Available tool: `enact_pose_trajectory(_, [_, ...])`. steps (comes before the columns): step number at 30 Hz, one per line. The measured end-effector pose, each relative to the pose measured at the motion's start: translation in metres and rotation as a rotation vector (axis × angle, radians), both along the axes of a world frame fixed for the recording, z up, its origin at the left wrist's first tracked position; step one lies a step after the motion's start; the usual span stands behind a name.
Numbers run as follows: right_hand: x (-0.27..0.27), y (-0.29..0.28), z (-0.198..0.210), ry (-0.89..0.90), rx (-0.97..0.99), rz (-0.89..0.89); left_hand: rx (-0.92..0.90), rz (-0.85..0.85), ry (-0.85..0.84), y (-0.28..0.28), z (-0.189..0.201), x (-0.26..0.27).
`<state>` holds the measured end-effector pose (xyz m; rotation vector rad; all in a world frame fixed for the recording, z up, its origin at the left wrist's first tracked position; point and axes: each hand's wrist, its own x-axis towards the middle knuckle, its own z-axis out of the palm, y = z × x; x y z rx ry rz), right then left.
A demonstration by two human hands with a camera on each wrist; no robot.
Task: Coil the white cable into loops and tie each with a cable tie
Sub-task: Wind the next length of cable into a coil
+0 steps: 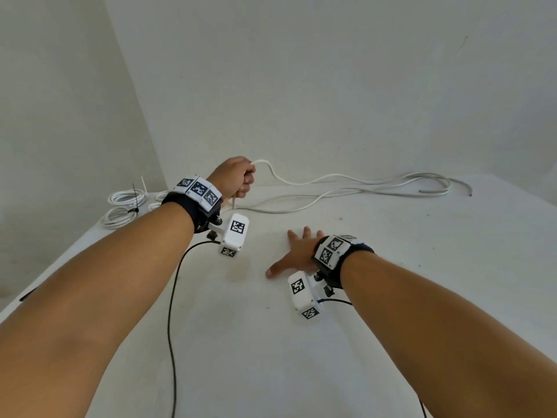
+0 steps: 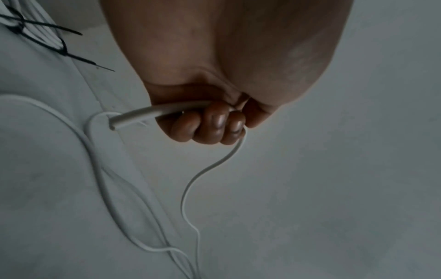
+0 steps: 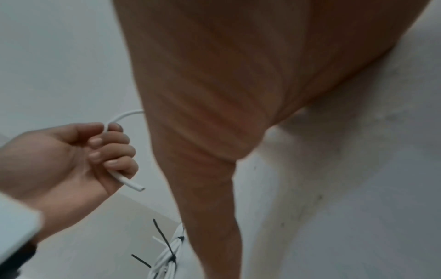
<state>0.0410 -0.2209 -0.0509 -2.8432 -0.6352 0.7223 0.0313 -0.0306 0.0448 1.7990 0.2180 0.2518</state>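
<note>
Both hands are over the table [image 1: 391,297]: my left hand [image 1: 236,176] fists the white cable [image 1: 331,178] near its end; my right hand [image 1: 297,251] lies flat, fingers spread.

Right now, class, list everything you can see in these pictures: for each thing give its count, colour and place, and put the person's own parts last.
loose cable: one, white, sprawled across the far table; its cut end sticks out of the left fist.
tied coils: at least two, white, far left of the table.
cable ties: several, mostly black, around the coils.
table: one, white, against white walls.
wrist cameras: two, white, with black lead.
left hand: grips the loose cable.
right hand: flat on the table, fingers spread.
</note>
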Motion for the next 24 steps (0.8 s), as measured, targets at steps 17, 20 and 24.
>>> enact_pose_trajectory(17, [-0.017,-0.069,0.054,-0.139,1.312,0.114,-0.618,-0.518,0.02,-0.112,-0.017,-0.11])
enact_pose_trajectory(20, [-0.02,-0.076,0.051,-0.123,1.247,0.135,-0.596,-0.665,0.065,-0.125,-0.016,-0.119])
enact_pose_trajectory(24, [-0.025,-0.078,0.046,-0.114,1.186,0.121,-0.735,-0.684,-0.102,-0.135,-0.004,-0.12])
